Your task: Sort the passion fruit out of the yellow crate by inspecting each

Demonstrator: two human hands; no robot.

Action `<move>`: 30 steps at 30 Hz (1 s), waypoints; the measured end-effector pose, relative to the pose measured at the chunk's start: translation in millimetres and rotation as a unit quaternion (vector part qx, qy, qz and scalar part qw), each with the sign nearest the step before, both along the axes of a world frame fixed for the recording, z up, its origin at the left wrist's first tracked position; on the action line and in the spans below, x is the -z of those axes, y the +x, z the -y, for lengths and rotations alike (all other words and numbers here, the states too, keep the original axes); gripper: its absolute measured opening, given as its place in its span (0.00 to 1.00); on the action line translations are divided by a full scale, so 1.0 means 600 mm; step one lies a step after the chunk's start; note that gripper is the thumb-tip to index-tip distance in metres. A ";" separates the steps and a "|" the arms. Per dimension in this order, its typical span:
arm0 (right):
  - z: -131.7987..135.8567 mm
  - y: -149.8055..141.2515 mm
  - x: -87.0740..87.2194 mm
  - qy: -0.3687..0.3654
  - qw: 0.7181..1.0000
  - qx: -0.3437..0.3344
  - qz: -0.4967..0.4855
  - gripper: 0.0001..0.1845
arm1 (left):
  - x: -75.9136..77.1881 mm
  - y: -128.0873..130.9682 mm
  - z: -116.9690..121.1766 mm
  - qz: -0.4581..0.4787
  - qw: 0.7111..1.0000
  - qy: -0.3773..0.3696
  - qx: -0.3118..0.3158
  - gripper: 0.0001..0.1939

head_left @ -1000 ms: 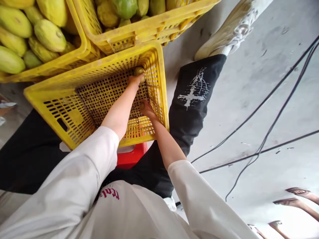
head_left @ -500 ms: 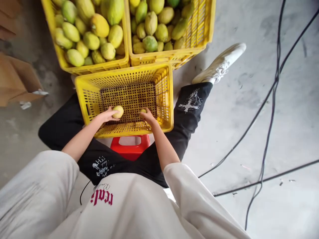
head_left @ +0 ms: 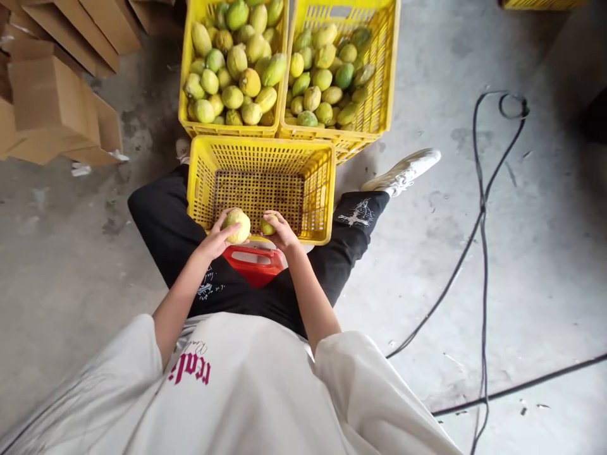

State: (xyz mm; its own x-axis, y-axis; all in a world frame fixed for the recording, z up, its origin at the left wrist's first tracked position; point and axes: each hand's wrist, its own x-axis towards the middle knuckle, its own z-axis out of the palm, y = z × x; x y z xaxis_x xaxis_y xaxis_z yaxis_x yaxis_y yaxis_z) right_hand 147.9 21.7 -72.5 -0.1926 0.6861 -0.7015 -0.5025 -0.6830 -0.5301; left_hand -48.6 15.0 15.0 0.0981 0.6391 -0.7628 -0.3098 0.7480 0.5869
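My left hand (head_left: 222,233) is closed around a pale yellow-green papaya (head_left: 239,226), with its thumb across the fruit. Beside it, a smaller greenish papaya (head_left: 267,226) is gripped in my right hand (head_left: 282,232), partly covered by the fingers. Both fruits are held over the near side of a yellow plastic crate (head_left: 260,146), apart from each other. No fruit shows on the crate's perforated dark bottom. Beyond it, one yellow crate (head_left: 227,131) holds many yellow-green papayas (head_left: 237,62), and a second yellow crate (head_left: 332,134) holds more.
A red plastic stool (head_left: 256,273) is between my legs under the near crate edge. Cardboard boxes (head_left: 57,104) are at the upper left. Black cables (head_left: 484,265) run over the concrete floor on the right. Another yellow crate (head_left: 543,4) shows at the top edge.
Both hands have come up and nearer to my body with the papayas still in them. The camera view has shifted, so more boxes and floor show.
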 end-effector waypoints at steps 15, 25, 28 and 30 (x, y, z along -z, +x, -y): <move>0.080 -0.032 -0.035 0.008 0.995 0.085 -0.042 0.24 | 0.040 0.003 0.044 0.129 0.983 -0.009 -0.130 0.18; 0.076 -0.015 -0.041 0.035 0.977 0.094 -0.187 0.18 | 0.035 0.006 0.042 0.177 0.962 -0.029 -0.204 0.20; 0.078 -0.013 -0.038 0.041 0.974 0.103 -0.198 0.16 | 0.031 0.007 0.040 0.183 0.960 -0.023 -0.209 0.19; 0.079 -0.012 -0.035 0.043 0.971 0.111 -0.206 0.15 | 0.028 0.006 0.039 0.174 0.961 -0.013 -0.216 0.20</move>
